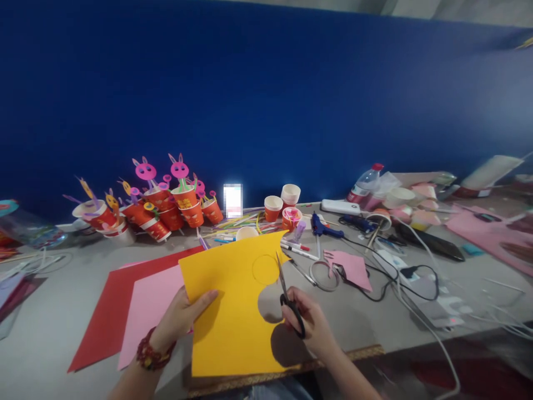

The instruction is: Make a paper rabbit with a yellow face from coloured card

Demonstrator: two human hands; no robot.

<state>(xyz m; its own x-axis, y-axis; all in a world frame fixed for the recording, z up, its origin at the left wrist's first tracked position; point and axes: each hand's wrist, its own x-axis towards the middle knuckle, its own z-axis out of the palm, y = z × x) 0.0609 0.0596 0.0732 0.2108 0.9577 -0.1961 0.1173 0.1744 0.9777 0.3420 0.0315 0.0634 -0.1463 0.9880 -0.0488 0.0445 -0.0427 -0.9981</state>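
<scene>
My left hand grips the left edge of a yellow sheet of paper, thumb on top and fingers hidden beneath. A drawn circle shows near the sheet's upper right, and rounded pieces are cut out of its right edge. In my right hand is a pair of scissors with black handles. Their blades point up and away from me, at the sheet's right edge beside the circle. Red paper and pink paper lie on the table, partly beneath the yellow sheet.
Red paper cups with pink rabbit figures stand at the back left. A blue glue gun, a roll of tape and a pink paper scrap lie to the right, among cables. A bottle stands behind them, before a blue partition.
</scene>
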